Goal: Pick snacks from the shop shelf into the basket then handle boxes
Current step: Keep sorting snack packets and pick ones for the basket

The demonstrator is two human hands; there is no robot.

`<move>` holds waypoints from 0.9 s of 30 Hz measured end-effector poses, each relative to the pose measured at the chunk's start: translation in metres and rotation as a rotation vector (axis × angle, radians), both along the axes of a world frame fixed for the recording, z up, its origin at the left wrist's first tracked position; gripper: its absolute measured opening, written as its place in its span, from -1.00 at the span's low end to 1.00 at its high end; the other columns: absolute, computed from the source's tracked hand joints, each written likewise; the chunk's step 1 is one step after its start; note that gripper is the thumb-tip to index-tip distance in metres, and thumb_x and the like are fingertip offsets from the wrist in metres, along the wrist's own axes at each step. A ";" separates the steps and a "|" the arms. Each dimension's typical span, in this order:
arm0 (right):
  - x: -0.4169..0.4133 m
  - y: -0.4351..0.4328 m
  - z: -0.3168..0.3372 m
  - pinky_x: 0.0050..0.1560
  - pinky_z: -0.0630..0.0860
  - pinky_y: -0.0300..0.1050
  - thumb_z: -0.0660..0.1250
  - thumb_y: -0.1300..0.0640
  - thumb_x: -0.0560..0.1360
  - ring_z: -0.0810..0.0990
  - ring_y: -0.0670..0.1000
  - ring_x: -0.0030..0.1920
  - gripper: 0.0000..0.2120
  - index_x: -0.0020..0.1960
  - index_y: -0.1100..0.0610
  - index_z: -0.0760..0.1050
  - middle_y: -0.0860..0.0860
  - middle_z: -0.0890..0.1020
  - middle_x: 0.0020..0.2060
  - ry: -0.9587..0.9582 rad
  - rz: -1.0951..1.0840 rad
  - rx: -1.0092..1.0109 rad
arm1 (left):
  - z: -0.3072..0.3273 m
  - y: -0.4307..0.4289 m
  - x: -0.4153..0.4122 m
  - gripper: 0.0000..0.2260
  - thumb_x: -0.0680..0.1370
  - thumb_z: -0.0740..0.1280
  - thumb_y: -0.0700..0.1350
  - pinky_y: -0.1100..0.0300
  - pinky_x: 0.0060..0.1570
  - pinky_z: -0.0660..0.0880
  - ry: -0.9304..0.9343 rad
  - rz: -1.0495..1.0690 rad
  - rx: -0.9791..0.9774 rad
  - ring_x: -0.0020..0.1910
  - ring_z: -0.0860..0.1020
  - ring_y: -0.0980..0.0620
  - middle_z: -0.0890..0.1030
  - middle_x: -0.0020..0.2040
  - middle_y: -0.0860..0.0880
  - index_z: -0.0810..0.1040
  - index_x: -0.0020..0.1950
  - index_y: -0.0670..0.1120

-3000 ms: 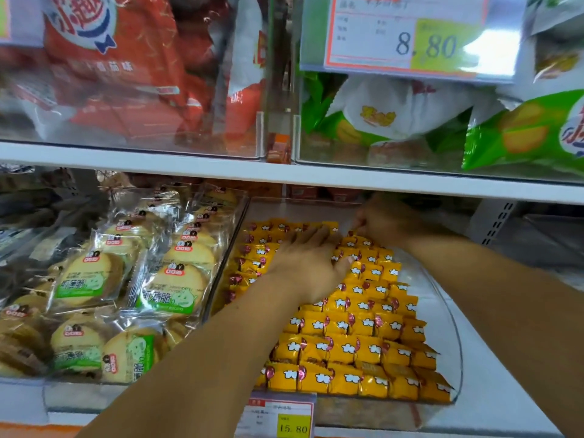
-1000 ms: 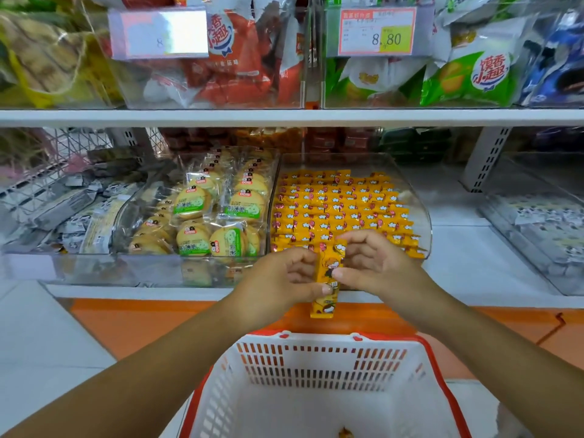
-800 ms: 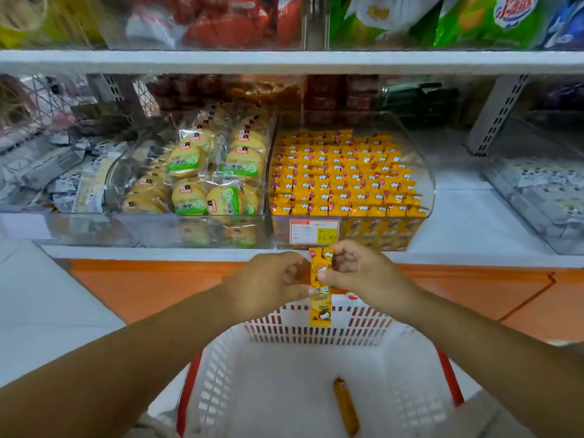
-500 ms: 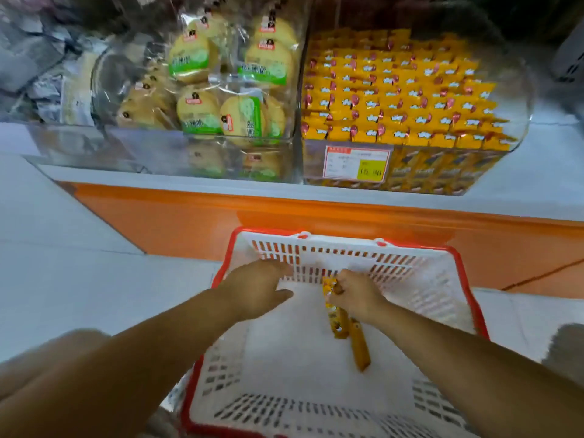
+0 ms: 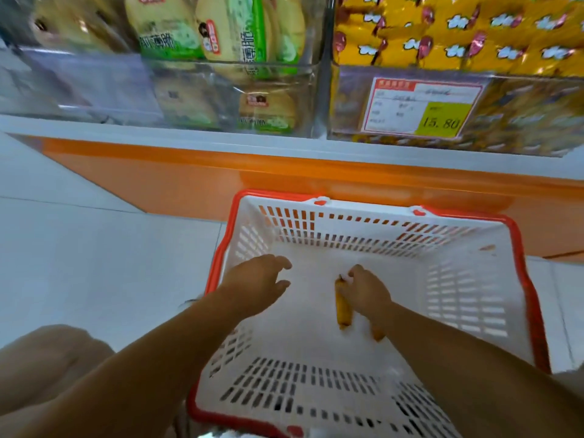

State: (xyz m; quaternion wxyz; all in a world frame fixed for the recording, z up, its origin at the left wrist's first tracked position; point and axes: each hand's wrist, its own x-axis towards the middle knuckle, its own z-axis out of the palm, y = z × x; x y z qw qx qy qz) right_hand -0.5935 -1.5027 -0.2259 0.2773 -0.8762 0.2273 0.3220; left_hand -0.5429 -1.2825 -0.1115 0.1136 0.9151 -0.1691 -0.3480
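Snack stick (image 5: 343, 306) sits low over basket (image 5: 221, 245) floor, centre; my right hand (image 5: 366, 292) pinches its top end. Left hand (image 5: 259, 282) empty, fingers spread, over basket's left side. Risk: crooked release, it lands on second stick (image 5: 377, 336) and skids.

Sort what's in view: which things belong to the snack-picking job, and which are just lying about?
In the job: basket, yellow snack stick gripped by the right hand, left hand, shelved yellow snacks.
Lying about: green-wrapped cakes, price tag.
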 end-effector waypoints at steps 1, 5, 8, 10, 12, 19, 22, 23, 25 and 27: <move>0.000 -0.003 0.006 0.04 0.47 -0.06 0.26 -0.05 0.60 0.55 0.08 0.07 -0.68 0.24 0.13 0.42 0.08 0.57 0.11 -0.020 -0.013 0.005 | 0.002 -0.001 0.001 -0.64 0.63 0.28 0.05 0.17 0.30 0.42 -0.010 0.011 -0.010 0.30 0.49 0.07 0.46 0.42 0.08 0.41 0.43 0.09; 0.002 -0.021 0.049 0.06 0.47 -0.10 0.27 -0.02 0.61 0.57 0.07 0.12 -0.68 0.29 0.10 0.44 0.05 0.60 0.11 -0.196 -0.033 0.021 | 0.023 -0.015 0.001 -0.66 0.63 0.27 0.02 0.16 0.31 0.42 -0.110 -0.007 -0.064 0.31 0.49 0.07 0.47 0.42 0.08 0.44 0.41 0.08; 0.004 -0.032 0.100 -0.03 0.47 -0.12 0.27 0.07 0.61 0.61 0.05 0.03 -0.76 0.25 0.11 0.49 0.03 0.62 0.01 -0.396 -0.015 0.044 | 0.053 -0.032 0.002 -0.67 0.64 0.25 0.01 0.18 0.26 0.44 -0.225 -0.117 -0.099 0.28 0.51 0.07 0.50 0.40 0.07 0.45 0.42 0.08; 0.001 -0.038 0.143 -0.07 0.45 -0.16 0.28 0.10 0.62 0.59 -0.01 -0.06 -0.76 0.26 0.08 0.50 -0.04 0.59 0.00 -0.515 -0.029 0.097 | 0.081 -0.048 0.005 -0.67 0.64 0.24 -0.01 0.18 0.18 0.49 -0.309 -0.169 -0.151 0.22 0.55 0.07 0.54 0.35 0.08 0.46 0.41 0.10; -0.004 -0.045 0.188 -0.11 0.48 -0.17 0.29 0.10 0.61 0.60 -0.04 -0.10 -0.80 0.23 0.02 0.51 -0.14 0.56 -0.05 -0.638 -0.021 0.141 | 0.118 -0.066 0.006 -0.69 0.63 0.24 -0.01 0.18 0.06 0.52 -0.421 -0.204 -0.224 0.14 0.58 0.07 0.58 0.28 0.11 0.48 0.38 0.13; -0.006 -0.090 0.334 -0.15 0.47 -0.30 0.36 0.11 0.55 0.58 -0.22 -0.19 -0.88 0.01 -0.11 0.56 -0.28 0.60 -0.27 -1.066 -0.057 0.102 | 0.241 -0.121 0.015 -0.74 0.62 0.25 0.07 0.24 -0.16 0.43 -0.806 -0.251 -0.522 -0.01 0.50 0.21 0.58 0.12 0.20 0.50 0.30 0.20; 0.022 -0.115 0.377 -0.20 0.45 -0.31 0.39 0.13 0.53 0.54 -0.20 -0.26 -0.85 -0.02 -0.12 0.54 -0.22 0.55 -0.32 -1.151 -0.042 0.008 | 0.267 -0.145 0.045 -0.72 0.64 0.23 0.06 0.21 0.02 0.46 -0.883 -0.273 -0.567 0.15 0.50 0.16 0.54 0.23 0.17 0.48 0.35 0.15; 0.037 -0.126 0.385 -0.20 0.43 -0.32 0.39 0.12 0.54 0.53 -0.18 -0.27 -0.87 0.00 -0.10 0.55 -0.22 0.53 -0.31 -1.143 -0.021 -0.043 | 0.272 -0.154 0.058 -0.69 0.64 0.23 0.05 0.17 0.14 0.47 -0.898 -0.273 -0.558 0.24 0.47 0.12 0.52 0.29 0.14 0.46 0.38 0.12; 0.070 -0.144 0.396 -0.09 0.49 -0.24 0.38 0.11 0.54 0.53 -0.13 -0.20 -0.89 0.06 -0.05 0.59 -0.21 0.51 -0.23 -1.118 0.022 -0.165 | 0.272 -0.170 0.086 -0.64 0.64 0.23 0.02 0.10 0.31 0.40 -0.896 -0.251 -0.516 0.38 0.39 0.04 0.46 0.40 0.06 0.41 0.45 0.07; 0.105 -0.162 0.399 0.06 0.53 -0.07 0.39 0.11 0.55 0.58 0.00 -0.09 -0.84 0.11 0.00 0.62 -0.12 0.56 -0.12 -1.116 0.051 -0.231 | 0.268 -0.185 0.112 -0.60 0.64 0.23 0.02 0.10 0.38 0.33 -0.866 -0.214 -0.454 0.43 0.35 -0.01 0.42 0.45 0.02 0.37 0.49 0.03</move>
